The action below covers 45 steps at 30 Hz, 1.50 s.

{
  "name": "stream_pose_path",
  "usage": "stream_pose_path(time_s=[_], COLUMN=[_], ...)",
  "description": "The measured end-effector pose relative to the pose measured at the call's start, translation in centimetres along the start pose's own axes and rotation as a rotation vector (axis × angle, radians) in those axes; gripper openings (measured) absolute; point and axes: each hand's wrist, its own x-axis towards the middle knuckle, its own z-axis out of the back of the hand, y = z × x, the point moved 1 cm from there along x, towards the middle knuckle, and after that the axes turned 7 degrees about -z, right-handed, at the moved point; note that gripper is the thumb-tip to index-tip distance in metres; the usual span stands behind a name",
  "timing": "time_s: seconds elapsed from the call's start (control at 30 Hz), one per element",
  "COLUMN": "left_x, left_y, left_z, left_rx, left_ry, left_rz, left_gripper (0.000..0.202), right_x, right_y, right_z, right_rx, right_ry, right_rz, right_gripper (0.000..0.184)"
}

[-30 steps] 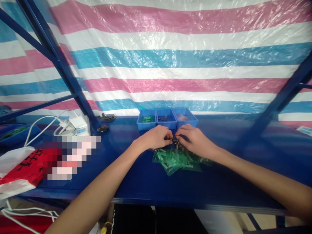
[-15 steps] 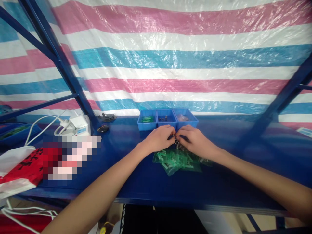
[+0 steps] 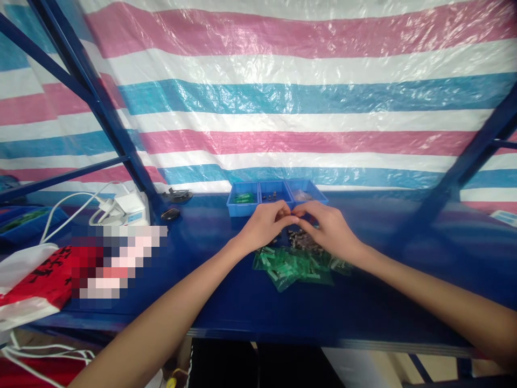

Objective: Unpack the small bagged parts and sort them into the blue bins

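My left hand (image 3: 270, 222) and my right hand (image 3: 328, 225) meet fingertip to fingertip above the middle of the table. Both are closed in a pinch, and whatever sits between the fingers is too small or too hidden to name. Beneath them lies a pile of small dark metal parts (image 3: 304, 239), partly covered by my right hand. Nearer to me is a heap of green clear plastic bags (image 3: 288, 267) with pale strips in or on them. Just beyond my fingers stands a row of three blue bins (image 3: 243, 209).
The bins hold green pieces (image 3: 243, 198), a few small metal parts (image 3: 274, 195) and a clear plastic bag (image 3: 302, 195). At left on the blue table (image 3: 226, 307) are a white power strip with chargers (image 3: 128, 207), a dark mouse-like object (image 3: 170, 214) and a red bag (image 3: 44, 275).
My hands have lifted slightly from the metal parts and changed their finger pose, thumbs now touching. More of the pile shows below them. The bins and green bags stay put.
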Motion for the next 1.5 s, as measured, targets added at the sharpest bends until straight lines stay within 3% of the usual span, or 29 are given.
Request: stream_pose_path(time_s=[0.13, 0.33, 0.47, 0.8, 0.97, 1.5], left_x=[0.0, 0.1, 0.1, -0.1, 0.0, 0.0], left_y=[0.1, -0.3, -0.5, -0.3, -0.3, -1.1], left_z=[0.0, 0.0, 0.1, 0.1, 0.0, -0.2], left_rx=[0.005, 0.055, 0.072, 0.155, 0.177, 0.108], left_ry=[-0.003, -0.038, -0.046, -0.106, -0.119, -0.134], left_rz=[-0.012, -0.101, -0.118, -0.102, -0.117, -0.112], left_gripper=[0.027, 0.010, 0.009, 0.015, 0.017, 0.016], right_x=[0.1, 0.3, 0.4, 0.3, 0.3, 0.5], right_y=[0.3, 0.0, -0.6, 0.0, -0.5, 0.2], right_z=[0.1, 0.0, -0.1, -0.1, -0.3, 0.2], right_rx=[0.057, 0.283, 0.370, 0.469, 0.431, 0.450], right_ry=[0.037, 0.113, 0.122, 0.145, 0.093, 0.121], right_rz=[-0.042, -0.304, -0.383, -0.359, -0.386, -0.376], right_gripper=[0.012, 0.023, 0.030, 0.034, 0.030, 0.036])
